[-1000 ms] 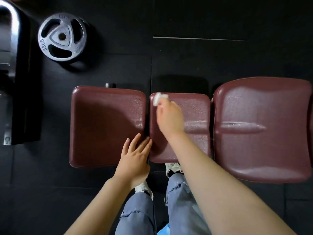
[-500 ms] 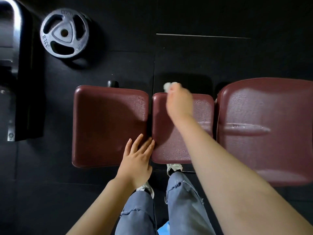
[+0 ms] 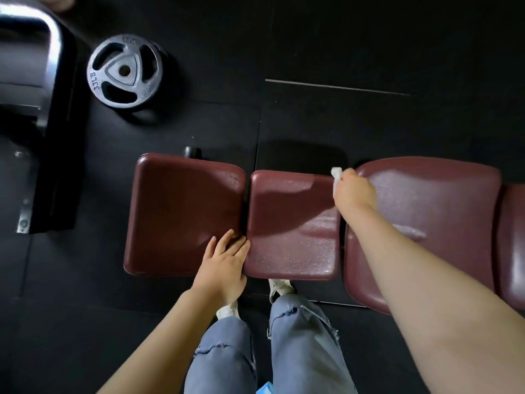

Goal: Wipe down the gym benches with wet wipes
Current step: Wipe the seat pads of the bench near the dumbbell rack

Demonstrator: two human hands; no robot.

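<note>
left pad (image 3: 184, 211): dull, likely unwiped | left hand (image 3: 223, 265): fingers flat, holding nothing, resting on its corner | middle pad (image 3: 292, 226): damp sheen, probably done | right hand (image 3: 355, 193): fingers curled round white wet wipe (image 3: 337, 173) at far gap | right pad (image 3: 431, 211): partly glossy, judged unfinished

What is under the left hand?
The left hand rests flat on the near right corner of the left bench pad, fingertips at the gap beside the middle pad. The surface beneath the palm is hidden.
</note>
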